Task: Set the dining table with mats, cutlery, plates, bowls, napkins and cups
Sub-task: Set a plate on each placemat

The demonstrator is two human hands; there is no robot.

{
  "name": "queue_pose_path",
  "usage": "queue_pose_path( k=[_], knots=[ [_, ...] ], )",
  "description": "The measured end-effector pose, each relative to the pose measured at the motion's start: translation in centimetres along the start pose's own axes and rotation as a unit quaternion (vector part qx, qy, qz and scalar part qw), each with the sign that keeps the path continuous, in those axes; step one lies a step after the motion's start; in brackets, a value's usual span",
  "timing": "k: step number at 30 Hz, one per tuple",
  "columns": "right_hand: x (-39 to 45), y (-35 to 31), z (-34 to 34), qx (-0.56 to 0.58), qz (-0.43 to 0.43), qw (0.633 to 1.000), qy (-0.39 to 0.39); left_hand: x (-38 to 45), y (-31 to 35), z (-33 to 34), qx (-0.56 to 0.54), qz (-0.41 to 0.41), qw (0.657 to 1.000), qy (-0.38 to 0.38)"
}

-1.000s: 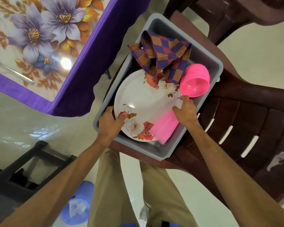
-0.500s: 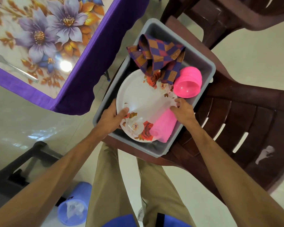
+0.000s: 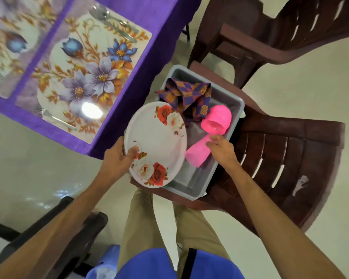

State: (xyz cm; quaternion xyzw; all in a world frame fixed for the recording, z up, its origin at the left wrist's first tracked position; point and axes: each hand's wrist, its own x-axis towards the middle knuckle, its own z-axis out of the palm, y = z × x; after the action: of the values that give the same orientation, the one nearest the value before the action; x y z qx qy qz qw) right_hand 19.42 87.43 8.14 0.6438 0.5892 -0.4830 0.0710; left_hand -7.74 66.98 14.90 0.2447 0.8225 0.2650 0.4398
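Observation:
My left hand (image 3: 117, 160) grips the rim of a white plate (image 3: 155, 141) with red roses, lifted above the left edge of a grey tub (image 3: 191, 184). My right hand (image 3: 222, 150) hovers inside the tub with loosely curled fingers beside a pink cup (image 3: 197, 153) lying on its side; whether it touches the cup is unclear. A pink bowl (image 3: 218, 119) and a checked purple-and-orange napkin (image 3: 187, 95) also lie in the tub. A floral mat (image 3: 85, 77) on the purple table (image 3: 149, 15) carries a fork (image 3: 54, 118) and a spoon (image 3: 109, 20).
The tub sits on the seat of a brown plastic chair (image 3: 286, 154). Behind it stands a second brown chair (image 3: 270, 31). A second mat (image 3: 6, 45) lies on the table's left. A dark stool (image 3: 73, 218) and a blue bin (image 3: 107, 264) are on the floor by my legs.
My left hand has lifted the plate out of the tub and moved it left toward the table. My right hand has let go of the plate and stayed by the pink cup.

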Motion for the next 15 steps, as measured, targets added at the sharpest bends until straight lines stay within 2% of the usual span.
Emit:
queue_pose_path(
  k=[4, 7, 12, 15],
  knots=[
    [-1.8, -0.7, 0.8, 0.133, 0.042, 0.990, -0.035, -2.5, 0.1, -3.7, -0.057, -0.011, 0.997, 0.040],
    [-2.6, -1.0, 2.4, 0.254, 0.094, 0.957, -0.106, -4.6, 0.3, -5.4, -0.096, -0.030, 0.993, 0.058],
    [-6.2, -2.9, 4.9, 0.277, 0.085, 0.933, -0.212, -8.1, 1.0, -6.4, -0.161, -0.058, 0.983, 0.063],
    [-7.0, -3.0, 6.3, 0.327, 0.078, 0.926, -0.171, -10.3, 1.5, -6.0, -0.191, -0.072, 0.977, 0.066]
  ],
)
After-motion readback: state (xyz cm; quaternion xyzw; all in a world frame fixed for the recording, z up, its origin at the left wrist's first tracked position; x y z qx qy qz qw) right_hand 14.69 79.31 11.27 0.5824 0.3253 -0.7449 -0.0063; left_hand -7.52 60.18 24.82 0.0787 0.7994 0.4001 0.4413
